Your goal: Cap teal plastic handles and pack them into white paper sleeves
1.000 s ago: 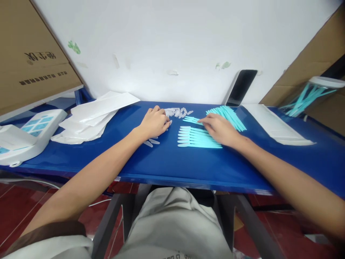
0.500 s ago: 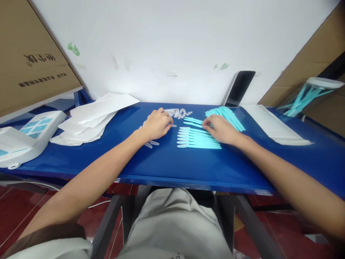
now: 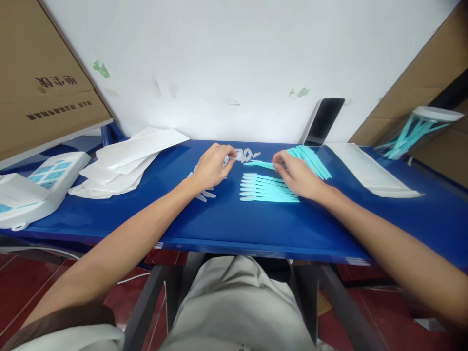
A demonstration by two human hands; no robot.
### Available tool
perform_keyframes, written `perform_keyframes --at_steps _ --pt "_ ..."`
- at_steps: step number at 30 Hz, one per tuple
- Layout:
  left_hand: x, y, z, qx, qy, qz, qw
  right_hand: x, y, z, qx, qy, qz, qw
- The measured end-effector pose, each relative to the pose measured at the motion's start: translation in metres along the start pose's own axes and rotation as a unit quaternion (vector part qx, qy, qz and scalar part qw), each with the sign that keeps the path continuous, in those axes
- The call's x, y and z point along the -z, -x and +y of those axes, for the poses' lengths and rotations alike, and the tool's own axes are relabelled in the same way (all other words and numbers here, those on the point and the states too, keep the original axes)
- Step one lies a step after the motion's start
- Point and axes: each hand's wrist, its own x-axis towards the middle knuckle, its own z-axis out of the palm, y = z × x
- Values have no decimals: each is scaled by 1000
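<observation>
Turquoise wand (image 3: 267,166), possibly two, pinched by right hand (image 3: 294,173); seemingly a translucent cap (image 3: 231,157) pinched by left hand (image 3: 212,168).
Wand: nine o'clock of right fingertips, probably held by the handle to leave its tip free. Wand row (image 3: 272,190): eight o'clock, aligned presumably for order. Wand pile (image 3: 311,162): two o'clock, seemingly for reach. Cap pile (image 3: 244,155): two o'clock of left hand.

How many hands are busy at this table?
2. The left hand is beside a pile of small whitish pieces; the right hand holds a turquoise stick. Both show plainly; no others are in view.
</observation>
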Motion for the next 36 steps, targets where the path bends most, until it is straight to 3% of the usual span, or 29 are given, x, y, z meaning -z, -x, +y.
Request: perform_keyframes --at_steps 11,15,25,31,36 --pt "-7 -2 -3 18 25 25 999 2 1 -8 13 2 7 1000" --pt "-4 0 1 30 67 7 997 2 1 -12 25 -19 14 999" --pt "-8 -1 -2 -9 105 18 994 5 2 -18 32 -29 46 998" --pt "-1 0 -4 -51 52 36 997 5 2 -20 40 -34 60 997" --pt "4 1 -4 -26 29 0 999 6 2 -20 38 -24 90 995"
